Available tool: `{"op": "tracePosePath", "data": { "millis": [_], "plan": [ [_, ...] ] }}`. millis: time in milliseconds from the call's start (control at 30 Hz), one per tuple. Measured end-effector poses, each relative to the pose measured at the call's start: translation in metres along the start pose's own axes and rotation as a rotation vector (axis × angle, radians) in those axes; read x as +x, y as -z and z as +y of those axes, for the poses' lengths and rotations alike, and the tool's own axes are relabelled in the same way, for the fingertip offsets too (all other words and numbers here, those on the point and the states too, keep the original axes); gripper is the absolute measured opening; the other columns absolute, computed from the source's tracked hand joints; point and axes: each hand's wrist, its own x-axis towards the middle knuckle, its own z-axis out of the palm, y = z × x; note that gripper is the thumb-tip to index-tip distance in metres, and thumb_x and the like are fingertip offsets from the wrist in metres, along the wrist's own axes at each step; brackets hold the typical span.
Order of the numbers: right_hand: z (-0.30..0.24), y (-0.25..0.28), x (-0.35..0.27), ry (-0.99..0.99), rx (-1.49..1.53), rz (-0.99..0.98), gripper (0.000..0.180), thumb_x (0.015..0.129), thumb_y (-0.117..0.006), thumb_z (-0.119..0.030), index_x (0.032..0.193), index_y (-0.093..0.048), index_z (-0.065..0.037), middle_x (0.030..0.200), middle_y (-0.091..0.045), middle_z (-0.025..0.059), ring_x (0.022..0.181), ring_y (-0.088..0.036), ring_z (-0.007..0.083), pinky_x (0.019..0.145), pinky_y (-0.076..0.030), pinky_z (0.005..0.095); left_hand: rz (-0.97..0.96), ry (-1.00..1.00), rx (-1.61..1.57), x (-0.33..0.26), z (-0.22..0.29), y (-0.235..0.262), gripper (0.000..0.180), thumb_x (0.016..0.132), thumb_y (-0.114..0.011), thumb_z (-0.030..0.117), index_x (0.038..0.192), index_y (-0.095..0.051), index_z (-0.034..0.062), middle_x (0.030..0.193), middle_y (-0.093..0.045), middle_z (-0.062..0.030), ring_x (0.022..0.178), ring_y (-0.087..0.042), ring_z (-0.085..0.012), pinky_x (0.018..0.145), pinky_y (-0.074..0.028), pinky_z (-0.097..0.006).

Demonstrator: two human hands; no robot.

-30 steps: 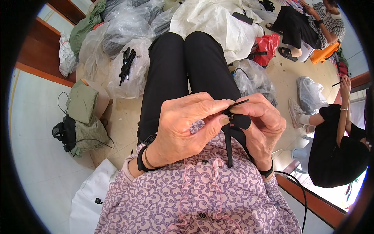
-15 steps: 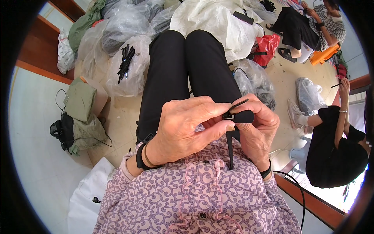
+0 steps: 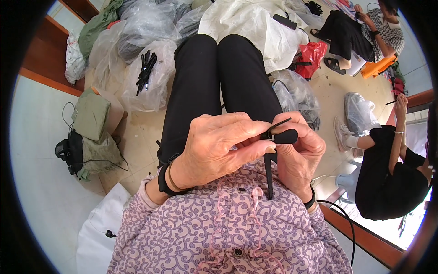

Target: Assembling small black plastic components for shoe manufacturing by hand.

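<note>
Over my lap, my left hand (image 3: 216, 146) pinches a narrow black strap (image 3: 268, 178) between thumb and fingers. One end of it hangs down against my patterned shirt. Facing it, my right hand (image 3: 301, 157) grips the same piece with thumb and curled fingers. A rounded black tab (image 3: 286, 136) sticks out at the right thumb, and a thin dark strip rises above it. Between the fingertips shows a small shiny part, mostly hidden, so its kind cannot be made out. My fingertips nearly meet there.
Several similar black strips (image 3: 146, 73) lie on a clear plastic bag (image 3: 157, 96) left of my knees. Large bags and a white sack (image 3: 242, 23) stand ahead. A red bag (image 3: 311, 59) lies right. Two people sit at the right, one with a thin black strip (image 3: 391, 102).
My hands keep almost the same grip on the black strap, with only slight finger movement. The surroundings have shifted slightly left in the view.
</note>
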Motion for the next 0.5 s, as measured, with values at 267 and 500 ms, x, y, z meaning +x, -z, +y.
{"op": "tracePosePath", "data": {
  "millis": [267, 500],
  "plan": [
    [-0.005, -0.011, -0.001, -0.031, 0.113, 0.052, 0.024, 0.083, -0.07, 0.008, 0.106, -0.064, 0.007, 0.106, -0.061, 0.0138, 0.089, -0.063, 0.0137, 0.078, -0.053, 0.0243, 0.018, -0.033, 0.015, -0.003, -0.002, 0.001, 0.028, 0.074, -0.082, 0.01, 0.097, -0.071, -0.0022, 0.069, -0.067, -0.0099, 0.055, -0.065, -0.0147, 0.046, -0.047, -0.023],
    [-0.001, -0.003, 0.002, 0.022, 0.055, -0.04, 0.022, 0.082, -0.069, 0.01, 0.103, -0.065, 0.007, 0.105, -0.059, 0.0141, 0.091, -0.062, 0.0151, 0.079, -0.052, 0.0239, 0.075, -0.081, 0.067, -0.005, 0.002, -0.003, 0.025, 0.078, -0.08, 0.012, 0.095, -0.07, -0.0021, 0.069, -0.066, -0.0107, 0.054, -0.064, -0.0166, 0.045, -0.047, -0.025]
  ]
}}
